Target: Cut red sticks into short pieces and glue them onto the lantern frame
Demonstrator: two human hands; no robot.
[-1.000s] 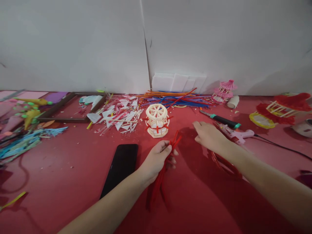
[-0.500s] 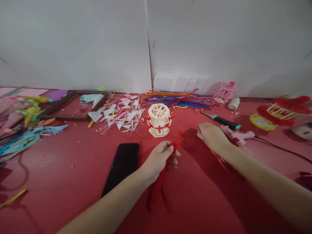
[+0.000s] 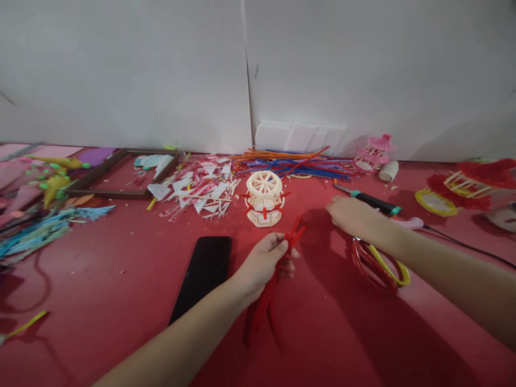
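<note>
A bundle of red pipe cleaners [image 3: 269, 301] is pinched in my left hand [image 3: 264, 263], its short ends above the thumb and its long ends hanging below. Just beyond stands a small cream lantern-like frame [image 3: 264, 199], a spoked wheel on top and red pieces around its middle. My right hand [image 3: 349, 214] is over the table to the right, back upward, fingers bent and mostly hidden. Scissors [image 3: 377, 266] with red and yellow handles lie below that wrist, blades hidden under the hand. A black-and-green craft knife [image 3: 374, 201] lies just beyond it.
A black phone [image 3: 201, 277] lies left of my left hand. Paper scraps [image 3: 201, 185] and coloured pipe cleaners [image 3: 298, 164] line the back. A pink glue gun [image 3: 411, 223] trails its cord rightward. Pink [image 3: 374, 153] and red-yellow [image 3: 467, 185] tiered models stand at the right.
My right forearm has shifted up and away, uncovering the scissor handles and covering more of the glue gun. My left hand keeps its hold on the red pipe cleaners.
</note>
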